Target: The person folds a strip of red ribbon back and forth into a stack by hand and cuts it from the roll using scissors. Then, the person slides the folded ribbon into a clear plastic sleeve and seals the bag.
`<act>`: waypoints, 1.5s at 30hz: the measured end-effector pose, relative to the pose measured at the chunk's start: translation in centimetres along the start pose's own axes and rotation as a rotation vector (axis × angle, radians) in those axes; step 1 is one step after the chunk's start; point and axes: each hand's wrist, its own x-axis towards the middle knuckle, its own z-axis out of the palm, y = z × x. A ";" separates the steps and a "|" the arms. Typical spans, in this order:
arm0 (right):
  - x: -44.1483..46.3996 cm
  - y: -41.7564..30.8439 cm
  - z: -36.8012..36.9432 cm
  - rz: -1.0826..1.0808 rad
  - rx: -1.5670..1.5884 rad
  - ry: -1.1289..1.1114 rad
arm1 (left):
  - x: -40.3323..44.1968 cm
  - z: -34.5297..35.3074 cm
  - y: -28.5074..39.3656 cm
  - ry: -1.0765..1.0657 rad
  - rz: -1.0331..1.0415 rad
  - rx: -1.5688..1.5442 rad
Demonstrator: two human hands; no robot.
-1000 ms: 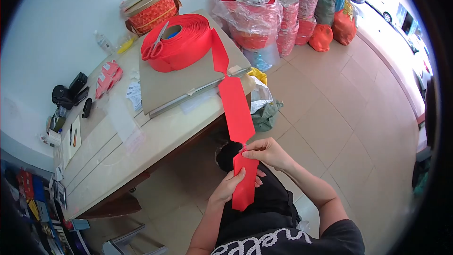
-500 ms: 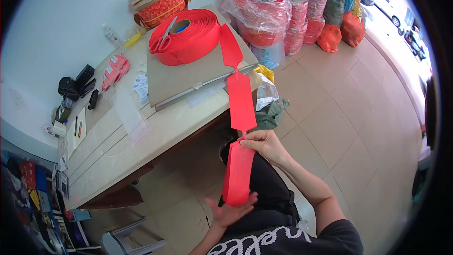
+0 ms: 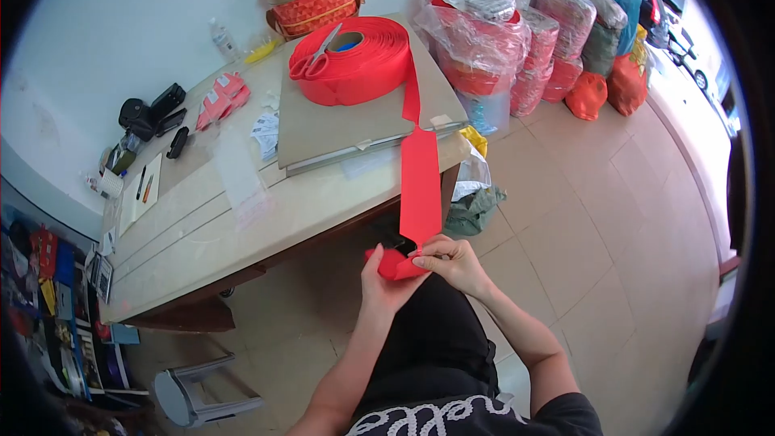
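A red ribbon strip (image 3: 421, 182) with wide panels and narrow necks runs down from a large red roll (image 3: 375, 73) over the table edge. At one narrow neck, my right hand (image 3: 458, 266) pinches it between thumb and fingers. My left hand (image 3: 386, 289) is wrapped round the bunched, folded lower end (image 3: 395, 265) of the ribbon, its thumb up on the left side and its other fingers mostly hidden. Both hands are close together above my lap. A pair of scissors (image 3: 313, 66) lies on top of the roll.
The roll rests on a thick grey board (image 3: 355, 129) on the table (image 3: 186, 262). Plastic-wrapped bundles (image 3: 476, 48) and orange bags (image 3: 587, 97) stand along the wall. A grey stool (image 3: 194, 391) is at lower left; a green bag (image 3: 475, 210) is beside the table.
My left hand has risen from beneath the hanging ribbon end to beside my right hand, and the lower panel is now folded up in it. The view has shifted slightly.
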 end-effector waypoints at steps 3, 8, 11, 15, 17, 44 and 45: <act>-0.1 1.2 -0.7 -0.040 -0.043 -0.015 | 2.5 0.1 0.9 0.252 0.006 0.063; -0.5 1.4 -2.4 0.099 -0.003 -0.074 | 4.6 0.4 0.4 0.239 0.029 0.149; -0.5 0.3 -3.5 0.189 0.129 -0.075 | 6.1 -1.3 0.5 0.144 -0.033 0.153; 0.8 -0.2 -4.3 0.226 0.229 0.138 | 6.9 -2.3 0.7 0.003 -0.164 0.135; 1.5 -0.4 -4.4 0.285 0.208 0.252 | 6.8 -1.7 0.5 0.022 -0.167 0.231; -9.4 2.8 0.8 0.367 -0.349 0.378 | 3.5 -1.4 -2.5 -0.309 -0.272 0.445; -9.1 2.7 0.7 0.377 -0.353 0.373 | 3.6 -1.0 -2.4 -0.325 -0.258 0.441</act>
